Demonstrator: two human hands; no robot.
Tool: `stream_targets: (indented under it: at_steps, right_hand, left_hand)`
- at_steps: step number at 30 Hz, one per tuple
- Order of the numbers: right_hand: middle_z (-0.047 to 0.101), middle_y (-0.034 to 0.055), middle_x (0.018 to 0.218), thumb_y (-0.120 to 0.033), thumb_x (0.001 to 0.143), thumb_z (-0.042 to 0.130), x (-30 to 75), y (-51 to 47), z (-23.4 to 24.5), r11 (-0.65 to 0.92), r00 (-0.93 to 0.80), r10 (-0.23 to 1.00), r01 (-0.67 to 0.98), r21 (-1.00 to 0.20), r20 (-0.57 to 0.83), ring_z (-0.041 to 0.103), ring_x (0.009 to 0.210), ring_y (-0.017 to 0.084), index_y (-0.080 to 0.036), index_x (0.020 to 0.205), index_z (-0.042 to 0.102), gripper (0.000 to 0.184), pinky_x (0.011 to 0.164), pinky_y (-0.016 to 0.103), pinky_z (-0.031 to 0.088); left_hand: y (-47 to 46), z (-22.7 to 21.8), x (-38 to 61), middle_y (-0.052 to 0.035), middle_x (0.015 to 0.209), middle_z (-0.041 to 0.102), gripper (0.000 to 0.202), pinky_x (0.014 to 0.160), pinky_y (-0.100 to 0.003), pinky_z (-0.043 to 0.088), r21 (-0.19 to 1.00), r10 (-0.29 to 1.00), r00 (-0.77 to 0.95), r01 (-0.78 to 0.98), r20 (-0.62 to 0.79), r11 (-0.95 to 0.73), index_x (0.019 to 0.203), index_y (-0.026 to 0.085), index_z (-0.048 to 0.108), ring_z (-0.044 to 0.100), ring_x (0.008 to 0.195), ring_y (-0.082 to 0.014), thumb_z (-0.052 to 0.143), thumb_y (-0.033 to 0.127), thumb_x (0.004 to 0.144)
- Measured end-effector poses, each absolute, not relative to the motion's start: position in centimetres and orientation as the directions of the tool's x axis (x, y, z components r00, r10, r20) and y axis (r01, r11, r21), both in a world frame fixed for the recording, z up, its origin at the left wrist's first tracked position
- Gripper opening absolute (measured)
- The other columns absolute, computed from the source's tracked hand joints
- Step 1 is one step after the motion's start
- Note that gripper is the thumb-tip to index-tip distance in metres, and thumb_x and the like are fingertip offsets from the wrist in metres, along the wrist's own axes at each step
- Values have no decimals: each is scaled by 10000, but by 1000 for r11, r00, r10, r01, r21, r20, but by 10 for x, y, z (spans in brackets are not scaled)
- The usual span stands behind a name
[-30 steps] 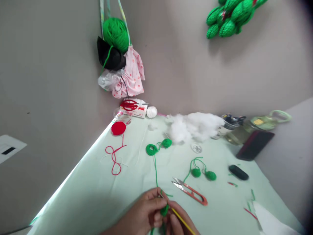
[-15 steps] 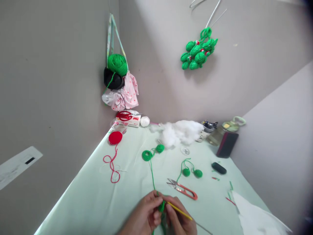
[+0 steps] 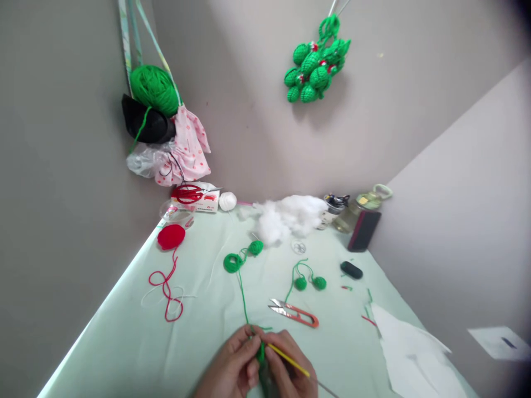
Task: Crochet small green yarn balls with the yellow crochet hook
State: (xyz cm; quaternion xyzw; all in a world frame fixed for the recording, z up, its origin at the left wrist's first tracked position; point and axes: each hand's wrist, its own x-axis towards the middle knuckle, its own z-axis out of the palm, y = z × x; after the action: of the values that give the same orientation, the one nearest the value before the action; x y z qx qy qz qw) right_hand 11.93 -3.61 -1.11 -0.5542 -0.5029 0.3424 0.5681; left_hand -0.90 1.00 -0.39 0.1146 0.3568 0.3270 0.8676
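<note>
Green crochet piece (image 3: 261, 352) pinched in left hand (image 3: 234, 367), low over the pale counter (image 3: 124, 342), near its front edge. Right hand (image 3: 290, 367) has its grip closed on a yellow crochet hook (image 3: 288, 361), tip at the piece. Green yarn strand (image 3: 243, 293) runs up to a small yarn coil (image 3: 233, 262). Thread snips (image 3: 294, 313) lie just beyond. Judged step: mid-stitch; next calls for steady tension and a precise hook entry.

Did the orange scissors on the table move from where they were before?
No. The orange scissors lie in the same spot beside the two small green balls on the table. Only the head camera turned, so everything slid left together.
</note>
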Motion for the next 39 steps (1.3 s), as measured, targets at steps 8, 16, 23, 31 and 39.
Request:
stream_targets:
  at_steps: [8, 16, 23, 31, 39]
  right_hand:
    - [691, 40, 855, -246, 961, 675, 123, -60, 47, 298, 216, 922, 132, -945, 321, 647, 692, 152, -280, 1028, 816, 159, 614, 280, 544]
    - [724, 22, 865, -179, 877, 780, 123, -86, 91, 313, 272, 915, -6, -950, 300, 694, 801, 160, -293, 915, 821, 126, 693, 271, 564]
    - [691, -12, 758, -343, 708, 928, 130, -85, 97, 50, 129, 991, -521, -852, -20, 575, 545, 86, -252, 793, 809, 172, 533, 226, 485]
    - [699, 2, 799, -346, 899, 785, 142, -93, 90, 350, 287, 905, -85, -933, 313, 646, 680, 122, -289, 894, 841, 81, 627, 253, 524]
    - [675, -3, 880, -299, 996, 667, 146, -95, 95, 343, 175, 934, -183, -921, 313, 633, 693, 100, -288, 1023, 802, 137, 670, 264, 526]
  left_hand:
    - [-19, 66, -21, 18, 808, 644, 400, 699, -226, 473, 674, 802, 506, -476, -316, 566, 1098, 175, 760, 576, 677, -92, 909, 324, 758]
    - [-51, 104, -19, 21, 861, 669, 339, 719, -222, 500, 754, 871, 429, -482, -240, 445, 1149, 234, 774, 614, 689, -86, 860, 283, 825]
    - [-54, 106, -19, 38, 566, 593, 390, 487, -155, 349, 654, 728, 612, -420, -308, 629, 1161, 176, 787, 461, 484, -50, 868, 346, 819]
    - [-60, 115, -9, -18, 896, 713, 285, 744, -221, 534, 671, 775, 563, -460, -286, 582, 1136, 200, 794, 657, 750, -103, 828, 266, 861]
    - [-61, 118, -13, 5, 834, 674, 297, 766, -272, 515, 834, 866, 466, -396, -179, 385, 1153, 246, 788, 637, 734, -120, 826, 316, 866]
